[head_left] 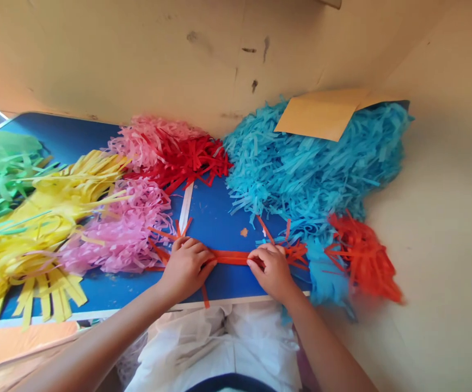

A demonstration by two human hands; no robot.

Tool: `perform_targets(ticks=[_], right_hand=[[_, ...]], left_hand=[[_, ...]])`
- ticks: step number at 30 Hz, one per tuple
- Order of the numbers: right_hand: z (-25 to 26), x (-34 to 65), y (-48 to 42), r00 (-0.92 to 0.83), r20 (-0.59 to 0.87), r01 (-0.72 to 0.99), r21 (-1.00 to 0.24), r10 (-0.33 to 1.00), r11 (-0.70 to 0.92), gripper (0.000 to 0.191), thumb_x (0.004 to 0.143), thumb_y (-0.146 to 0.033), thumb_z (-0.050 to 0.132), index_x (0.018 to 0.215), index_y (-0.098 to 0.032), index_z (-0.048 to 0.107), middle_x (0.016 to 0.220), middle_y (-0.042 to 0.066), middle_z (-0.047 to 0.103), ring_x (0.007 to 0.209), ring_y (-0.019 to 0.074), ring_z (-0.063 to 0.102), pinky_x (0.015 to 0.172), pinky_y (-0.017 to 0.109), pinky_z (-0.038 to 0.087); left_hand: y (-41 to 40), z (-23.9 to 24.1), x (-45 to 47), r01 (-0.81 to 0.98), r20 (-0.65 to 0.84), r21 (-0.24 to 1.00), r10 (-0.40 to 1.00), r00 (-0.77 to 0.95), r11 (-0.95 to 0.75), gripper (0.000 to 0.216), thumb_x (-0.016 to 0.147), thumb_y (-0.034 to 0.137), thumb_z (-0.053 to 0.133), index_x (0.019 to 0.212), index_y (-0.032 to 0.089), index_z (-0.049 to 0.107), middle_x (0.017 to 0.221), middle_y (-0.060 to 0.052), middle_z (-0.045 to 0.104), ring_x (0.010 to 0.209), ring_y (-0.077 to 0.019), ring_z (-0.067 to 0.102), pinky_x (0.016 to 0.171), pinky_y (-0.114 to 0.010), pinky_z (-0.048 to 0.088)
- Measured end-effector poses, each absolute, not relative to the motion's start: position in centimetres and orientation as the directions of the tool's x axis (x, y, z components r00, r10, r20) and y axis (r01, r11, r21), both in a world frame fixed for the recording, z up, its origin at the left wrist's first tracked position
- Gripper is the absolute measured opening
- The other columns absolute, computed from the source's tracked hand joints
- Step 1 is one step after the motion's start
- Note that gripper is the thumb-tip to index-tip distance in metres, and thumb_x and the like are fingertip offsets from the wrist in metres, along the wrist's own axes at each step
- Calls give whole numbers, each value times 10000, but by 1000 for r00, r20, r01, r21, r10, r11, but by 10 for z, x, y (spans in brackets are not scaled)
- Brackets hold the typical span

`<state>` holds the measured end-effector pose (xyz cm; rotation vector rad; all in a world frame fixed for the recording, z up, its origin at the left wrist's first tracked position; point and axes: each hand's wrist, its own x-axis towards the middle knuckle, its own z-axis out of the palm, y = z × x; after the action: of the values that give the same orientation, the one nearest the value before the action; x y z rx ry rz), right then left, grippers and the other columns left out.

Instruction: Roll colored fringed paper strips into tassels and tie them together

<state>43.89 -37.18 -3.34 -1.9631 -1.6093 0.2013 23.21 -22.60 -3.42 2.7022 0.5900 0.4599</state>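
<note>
An orange-red strip of fringed tissue paper (231,257) stretches level between my hands near the table's front edge. My left hand (187,267) is closed on its left end, and cut fringe strands poke out past the fingers. On the other end, my right hand (271,268) pinches the paper between thumb and fingers, with more orange fringe spreading to the right. The middle of the strip looks folded into a narrow band. Part of each end is hidden under my fingers.
Blue fringed paper (313,169) is heaped at the back right under a tan paper sheet (321,113). Red fringe (197,158), pink-purple fringe (125,231), yellow fringe (51,218) and green fringe (2,174) lie leftward. Orange fringe (362,256) hangs at the right. A wall (158,60) backs the blue table (227,212).
</note>
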Motion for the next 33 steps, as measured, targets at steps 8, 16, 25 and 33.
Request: perform_targets(ticks=[8, 16, 25, 33], right_hand=[[-38, 426, -362, 399, 251, 866, -420, 882, -272, 174, 804, -155, 727, 678, -211, 622, 706, -23, 691, 812, 200, 581, 773, 350, 257], [-36, 437, -355, 367, 211, 879, -398, 906, -263, 196, 845, -229, 734, 692, -216, 613, 711, -19, 691, 784, 197, 574, 772, 352, 246], [-31, 438, -360, 415, 303, 900, -279, 858, -336, 108, 817, -226, 754, 842, -226, 649, 900, 29, 702, 917, 249, 563, 809, 392, 270], [-23, 428, -358, -107, 236, 981, -131, 966, 140, 91, 897, -185, 580, 843, -168, 651, 848, 52, 674, 812, 199, 566, 888, 417, 295]], left_hand=[[-220, -29, 249, 435, 123, 311, 490, 863, -845, 314, 947, 336, 497, 711, 197, 650, 676, -17, 696, 731, -221, 597, 790, -410, 325], [-218, -24, 254, 449, 83, 245, 480, 873, -859, 288, 902, 304, 535, 658, 196, 644, 637, -11, 689, 711, -222, 607, 762, -400, 330], [-224, -16, 251, 481, 237, 78, 485, 842, -873, 151, 877, 303, 626, 969, 194, 678, 912, -71, 718, 879, -273, 612, 877, -458, 360], [-230, -14, 252, 116, 161, 58, 124, 979, -992, 160, 836, 246, 624, 969, 181, 684, 941, -73, 700, 937, -259, 583, 1004, -488, 329]])
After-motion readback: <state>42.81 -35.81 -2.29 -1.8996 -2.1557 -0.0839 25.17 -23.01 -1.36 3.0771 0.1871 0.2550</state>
